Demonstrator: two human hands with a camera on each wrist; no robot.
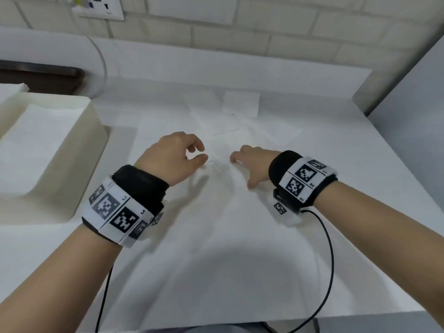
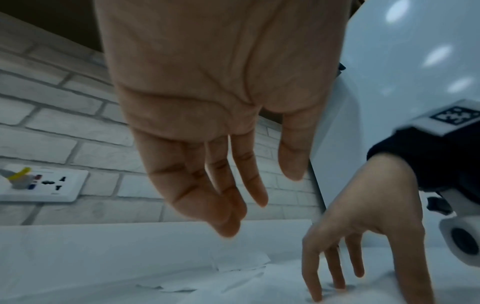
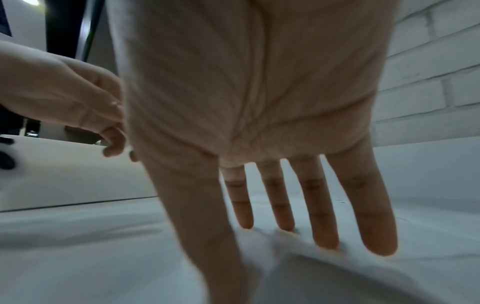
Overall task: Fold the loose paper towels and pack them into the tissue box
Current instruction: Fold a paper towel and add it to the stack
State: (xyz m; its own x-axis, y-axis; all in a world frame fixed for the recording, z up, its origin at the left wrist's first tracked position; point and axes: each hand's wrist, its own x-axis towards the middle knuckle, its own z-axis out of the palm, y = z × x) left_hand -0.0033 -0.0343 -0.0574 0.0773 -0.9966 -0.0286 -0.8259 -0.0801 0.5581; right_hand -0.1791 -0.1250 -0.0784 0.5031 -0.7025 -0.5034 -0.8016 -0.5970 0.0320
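Note:
A white paper towel (image 1: 216, 188) lies flat on the white table in front of me, its fold edge between my hands. My right hand (image 1: 242, 173) has spread, straight fingers (image 3: 324, 226) whose tips press down on this towel (image 3: 285, 267). Just left of it my left hand (image 1: 200, 155) hovers over the towel, fingers (image 2: 233, 205) relaxed and loosely bent, holding nothing. The cream tissue box (image 1: 91, 121) stands at the left, holding a white stack of towels (image 1: 36, 140). More loose towels (image 1: 240, 106) lie overlapping farther back.
A white brick wall with a wall socket (image 1: 101, 8) runs behind the table. A grey panel (image 1: 408, 104) borders the table's right side. Black cables (image 1: 329, 248) trail from both wristbands over the near table edge.

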